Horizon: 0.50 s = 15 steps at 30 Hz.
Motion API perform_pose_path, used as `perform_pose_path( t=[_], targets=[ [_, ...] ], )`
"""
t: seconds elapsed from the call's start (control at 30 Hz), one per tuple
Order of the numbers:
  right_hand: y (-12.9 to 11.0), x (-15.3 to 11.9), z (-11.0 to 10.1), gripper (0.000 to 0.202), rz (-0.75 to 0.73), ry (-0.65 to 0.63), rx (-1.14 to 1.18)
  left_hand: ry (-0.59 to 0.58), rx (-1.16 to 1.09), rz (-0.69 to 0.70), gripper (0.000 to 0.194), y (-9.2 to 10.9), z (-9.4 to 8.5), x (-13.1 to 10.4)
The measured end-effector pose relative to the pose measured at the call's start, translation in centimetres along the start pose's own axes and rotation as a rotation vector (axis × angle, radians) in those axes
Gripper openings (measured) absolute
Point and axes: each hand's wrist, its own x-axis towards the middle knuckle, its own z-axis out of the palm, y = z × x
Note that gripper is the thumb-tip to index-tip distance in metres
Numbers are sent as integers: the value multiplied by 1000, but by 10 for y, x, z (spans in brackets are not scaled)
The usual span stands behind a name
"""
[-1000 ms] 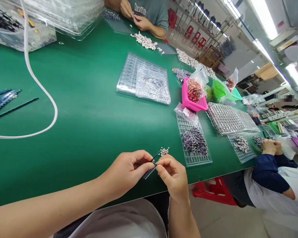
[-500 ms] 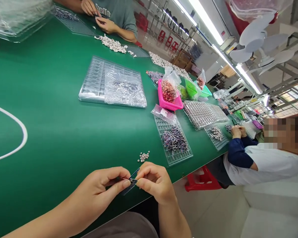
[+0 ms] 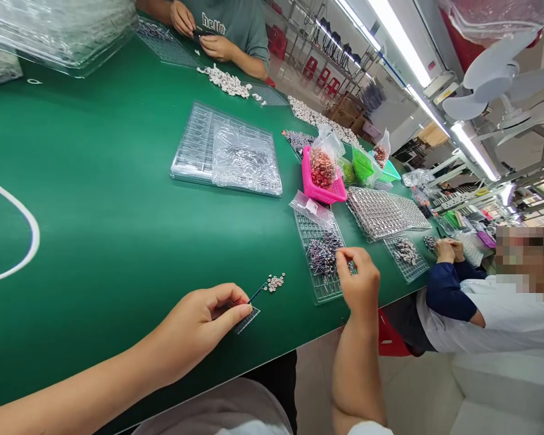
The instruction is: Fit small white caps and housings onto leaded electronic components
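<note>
My left hand (image 3: 211,320) is pinched shut on a thin dark-blue strip (image 3: 257,293) that sticks out past the fingertips. A small dark gridded piece (image 3: 247,321) shows beneath those fingers; whether it is joined to the strip I cannot tell. Several small whitish rings (image 3: 276,282) lie on the table by the strip's far end. Over at the right, my right hand (image 3: 361,279) has thumb and forefinger pressed together at the edge of a heap of thin-wired small parts (image 3: 321,254). The heap lies on a clear gridded tray (image 3: 329,295). Anything between those fingertips is too small to make out.
Stacked clear trays (image 3: 193,145) bear a plastic bag (image 3: 245,160). A pink basket (image 3: 321,192) stands beyond the parts tray, with silvery trays (image 3: 381,211) beside it. One co-worker (image 3: 457,290) sits at right, another (image 3: 236,42) across the green table (image 3: 118,241). A white cord (image 3: 34,235) lies left.
My right hand has left the strip at my left hand and moved right and away from me to the wired parts. My left hand still holds the strip. The whole view has shifted slightly.
</note>
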Motion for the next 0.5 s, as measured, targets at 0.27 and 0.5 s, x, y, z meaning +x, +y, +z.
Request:
perform_pose_path(
  t=[0.27, 0.5],
  targets=[
    [2, 8, 7, 19, -134, -114, -272, 49, -76, -5, 35, 1, -1, 1],
    [-71, -53, 26, 15, -203, -335, 169, 82, -111, -27, 33, 6, -1, 0]
  ],
)
